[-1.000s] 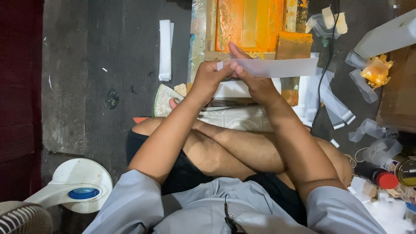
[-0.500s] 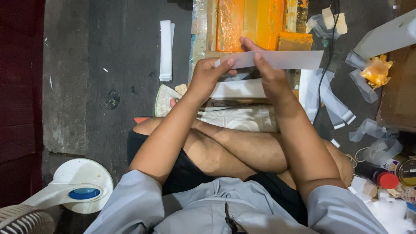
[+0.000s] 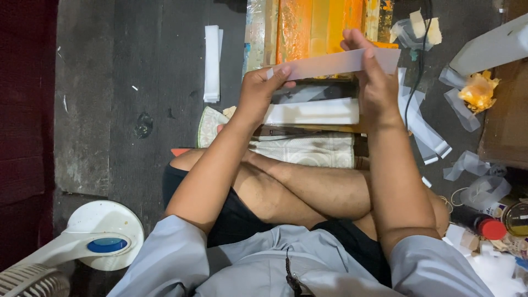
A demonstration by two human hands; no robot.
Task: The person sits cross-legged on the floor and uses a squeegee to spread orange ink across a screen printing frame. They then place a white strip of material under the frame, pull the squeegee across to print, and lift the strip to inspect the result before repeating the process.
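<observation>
White paper strip [image 3: 335,62], long and flat, is stretched between our two hands above the floor, roughly level and tilted slightly up toward its right end. Our left hand [image 3: 263,92] pinches its left end, thumb and fingers pressed together on the paper. Our right hand [image 3: 372,77] is clamped on it nearer the right end, fingers wrapped over the top edge, with a short length of strip sticking out past them.

Just behind the strip stands an orange-stained wooden frame [image 3: 313,27], its panel smeared yellow and orange. Below the strip, between our forearms, a neat stack of white paper strips [image 3: 313,112] lies on a low board, and beneath that a pale patterned cloth [image 3: 308,151] covers the spot in front of our crossed bare legs.

Further left on the grey concrete floor [image 3: 121,82] a separate folded white strip [image 3: 212,61] lies on its own, well apart from the hands. To the right, loose clear plastic wrappers [image 3: 426,129] are scattered beside a black cable [image 3: 418,60], and a crumpled orange-stained wad [image 3: 477,91] sits near a brown wooden box edge [image 3: 503,126]. At the lower left, the white base of a fan with a blue oval button [image 3: 104,236] rests on the floor near our grey sleeve.
</observation>
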